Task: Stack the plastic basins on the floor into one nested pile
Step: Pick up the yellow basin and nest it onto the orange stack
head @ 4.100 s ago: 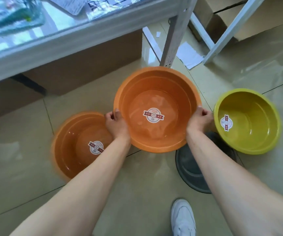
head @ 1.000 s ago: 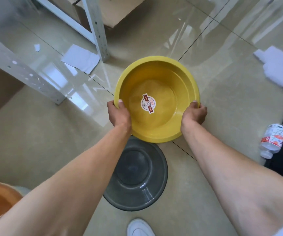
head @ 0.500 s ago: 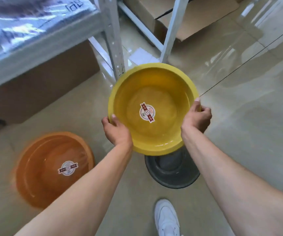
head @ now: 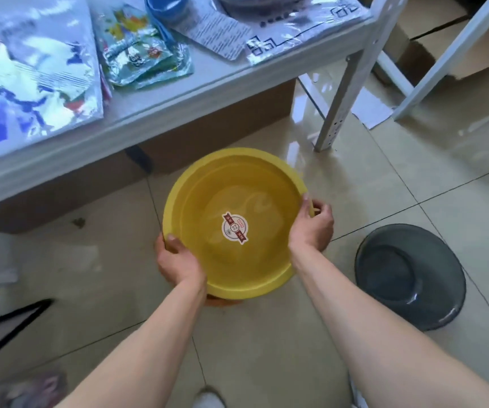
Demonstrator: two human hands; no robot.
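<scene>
A yellow basin (head: 205,201) with a round sticker in its bottom is at the centre of the head view. My left hand (head: 177,262) grips its near-left rim and my right hand (head: 311,226) grips its right rim. Under its near edge a sliver of an orange basin (head: 222,302) shows; the rest of that basin is hidden by the yellow one. A dark grey basin (head: 408,275) sits alone on the tiled floor to the right, clear of my right arm.
A white metal shelf (head: 178,92) loaded with plastic-wrapped packets overhangs the far left, with a cardboard box (head: 222,131) beneath it. Its leg (head: 337,107) stands just beyond the basins. My shoe (head: 208,400) is at the bottom edge. Paper scraps lie far right.
I have carried the yellow basin leftwards, away from the grey basin, and brought it down over the orange basin, which now shows only as a sliver. Both hands kept their grip.
</scene>
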